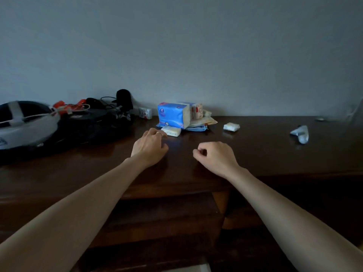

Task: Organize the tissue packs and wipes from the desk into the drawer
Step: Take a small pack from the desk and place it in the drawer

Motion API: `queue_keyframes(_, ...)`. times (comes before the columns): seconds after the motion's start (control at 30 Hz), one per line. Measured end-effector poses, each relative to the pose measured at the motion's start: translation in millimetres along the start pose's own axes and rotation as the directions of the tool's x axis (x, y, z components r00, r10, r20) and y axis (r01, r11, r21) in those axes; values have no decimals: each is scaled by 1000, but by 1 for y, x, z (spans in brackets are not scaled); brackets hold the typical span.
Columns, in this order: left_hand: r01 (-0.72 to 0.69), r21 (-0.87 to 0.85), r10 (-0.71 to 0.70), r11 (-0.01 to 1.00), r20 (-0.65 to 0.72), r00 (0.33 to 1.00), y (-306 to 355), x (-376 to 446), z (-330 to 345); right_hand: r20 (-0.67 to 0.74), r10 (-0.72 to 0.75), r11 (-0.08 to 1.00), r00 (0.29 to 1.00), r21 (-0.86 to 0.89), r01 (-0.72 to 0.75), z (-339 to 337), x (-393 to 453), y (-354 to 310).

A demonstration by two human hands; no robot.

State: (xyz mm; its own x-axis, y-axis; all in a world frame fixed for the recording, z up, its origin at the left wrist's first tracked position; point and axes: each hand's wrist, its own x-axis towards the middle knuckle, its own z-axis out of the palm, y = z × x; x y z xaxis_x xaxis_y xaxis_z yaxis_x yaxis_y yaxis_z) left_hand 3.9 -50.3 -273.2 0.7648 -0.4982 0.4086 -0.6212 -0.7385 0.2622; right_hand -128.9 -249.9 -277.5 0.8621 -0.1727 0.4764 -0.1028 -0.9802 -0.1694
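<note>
A big blue tissue pack (172,114) stands near the wall on the dark wooden desk (255,150), with a red-and-white pack (197,110) behind it and flat wipe packets (202,122) under it. A small white pack (171,131) lies in front, another small white pack (231,127) to the right, and a tiny red-and-white pack (145,113) by the wall. My left hand (150,147) hovers just short of the front white pack, fingers curled, holding nothing. My right hand (215,157) is loosely curled above the desk, empty. A drawer (167,214) below the desk edge looks pulled out, dark inside.
A white-and-black headset (25,122) and a black bag with cables (94,122) fill the desk's left side. A crumpled silvery wrapper (300,134) lies at the right. A small object (320,119) sits by the wall far right.
</note>
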Motion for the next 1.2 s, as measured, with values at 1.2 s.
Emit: queue_keyframes(1.2, 169, -765, -361, 622, -89, 928, 39, -146, -33, -260, 63, 923, 964, 382, 42, -7, -77, -42)
